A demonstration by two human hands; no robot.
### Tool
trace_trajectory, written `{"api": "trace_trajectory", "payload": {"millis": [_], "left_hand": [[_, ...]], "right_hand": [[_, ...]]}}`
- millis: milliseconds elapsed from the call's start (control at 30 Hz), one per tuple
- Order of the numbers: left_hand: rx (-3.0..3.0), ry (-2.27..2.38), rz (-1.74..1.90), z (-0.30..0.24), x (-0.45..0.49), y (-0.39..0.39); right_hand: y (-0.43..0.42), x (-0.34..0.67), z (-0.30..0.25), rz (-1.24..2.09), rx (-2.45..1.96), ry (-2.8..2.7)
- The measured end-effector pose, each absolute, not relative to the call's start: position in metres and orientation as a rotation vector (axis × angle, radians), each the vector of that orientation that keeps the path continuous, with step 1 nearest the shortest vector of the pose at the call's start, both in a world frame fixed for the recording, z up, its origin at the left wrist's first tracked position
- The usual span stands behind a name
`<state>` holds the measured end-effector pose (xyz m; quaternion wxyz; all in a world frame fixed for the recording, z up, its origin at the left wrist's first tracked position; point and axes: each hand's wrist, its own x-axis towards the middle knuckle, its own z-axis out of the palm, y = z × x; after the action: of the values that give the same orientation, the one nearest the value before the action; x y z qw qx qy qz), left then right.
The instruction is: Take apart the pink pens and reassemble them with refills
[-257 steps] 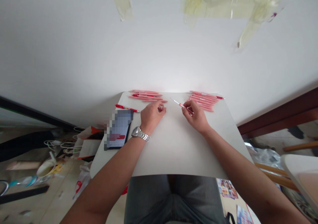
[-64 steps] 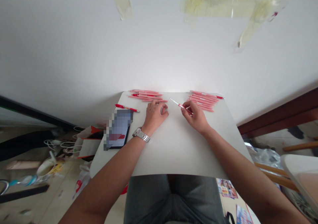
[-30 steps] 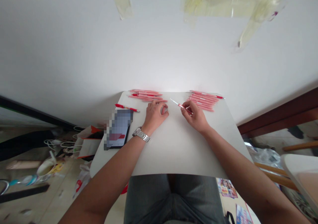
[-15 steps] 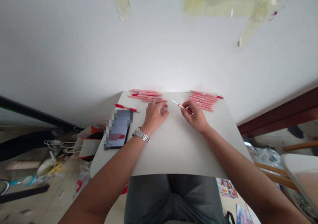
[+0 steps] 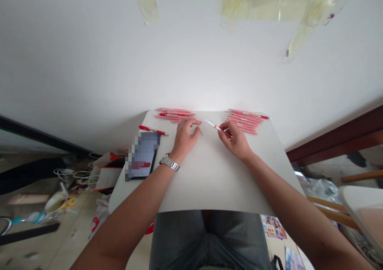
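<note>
I sit at a small white table (image 5: 209, 182). My left hand (image 5: 183, 139), with a metal watch on the wrist, has its fingers curled down onto the nearest pink pen (image 5: 198, 122) of the left pile of pink pens (image 5: 175, 114). A tiny grey piece (image 5: 201, 133) lies on the table just right of its thumb. My right hand (image 5: 236, 141) is closed around a thin red-and-white pen refill (image 5: 214, 125), whose tip points up and left. Beyond that hand lies the right pile of pink pens (image 5: 243, 122).
A red pen (image 5: 152, 130) lies alone at the table's left, beside a dark phone (image 5: 142, 154) near the left edge. Bags and clutter sit on the floor at left. A wooden chair (image 5: 356, 206) stands at right, and the wall is close behind the table.
My left hand has shifted its fingers up from a pinch near the table's middle onto the nearest pink pen. The small pink piece it held no longer shows. My right hand has stayed still.
</note>
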<state>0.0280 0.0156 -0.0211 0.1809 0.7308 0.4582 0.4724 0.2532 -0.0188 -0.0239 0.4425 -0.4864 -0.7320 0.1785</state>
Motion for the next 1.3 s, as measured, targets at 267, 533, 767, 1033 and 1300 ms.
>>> {"api": "trace_trajectory", "payload": {"millis": [267, 533, 767, 1033, 1300], "left_hand": [[1.772, 1.090, 1.420, -0.012, 0.031, 0.010], [1.515, 0.862, 1.342, -0.006, 0.036, 0.006], [1.465, 0.834, 1.293, -0.009, 0.039, 0.006], [1.456, 0.864, 1.246, -0.008, 0.040, 0.002], [1.469, 0.873, 1.239, -0.009, 0.040, 0.002]], "right_hand": [[-0.020, 0.252, -0.021, 0.441, -1.223, -1.813], [-0.020, 0.254, -0.023, 0.443, -1.205, -1.838], [-0.019, 0.252, -0.024, 0.500, -1.176, -1.884], [-0.022, 0.251, -0.020, 0.533, -1.172, -1.894], [-0.023, 0.251, -0.019, 0.543, -1.167, -1.907]]}}
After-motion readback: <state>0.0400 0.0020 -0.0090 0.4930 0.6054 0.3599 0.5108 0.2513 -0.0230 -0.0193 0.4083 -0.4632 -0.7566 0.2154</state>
